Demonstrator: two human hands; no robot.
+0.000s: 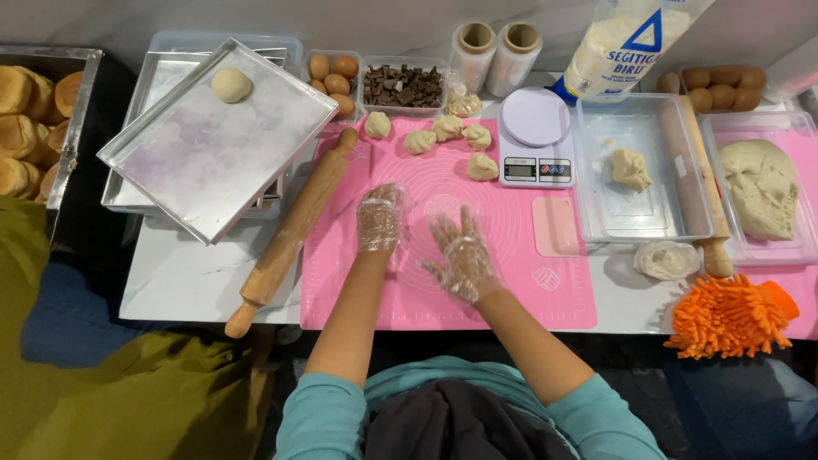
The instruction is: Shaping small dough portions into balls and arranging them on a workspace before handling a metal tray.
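Both my hands wear thin clear plastic gloves and hover over a pink silicone mat (pixel 511 290). My left hand (pixel 379 218) has its fingers curled loosely with nothing in it. My right hand (pixel 460 254) is spread open, fingers apart, and empty. Several small dough pieces (pixel 449 136) lie at the mat's far edge, beyond both hands. A wooden rolling pin (pixel 290 234) lies diagonally just left of my left hand. One round dough ball (pixel 231 85) rests on a tilted metal baking tray (pixel 213 162) at the left.
A white digital scale (pixel 535 136) and pink scraper (pixel 555 226) sit right of the mat. Clear tubs hold a dough lump (pixel 630 169), a second rolling pin (pixel 692 170) and a big dough mass (pixel 761 187). Eggs (pixel 332 75), chocolate pieces (pixel 402 85), flour bag (pixel 622 47), baked buns (pixel 25 128) and an orange mitt (pixel 728 317) surround.
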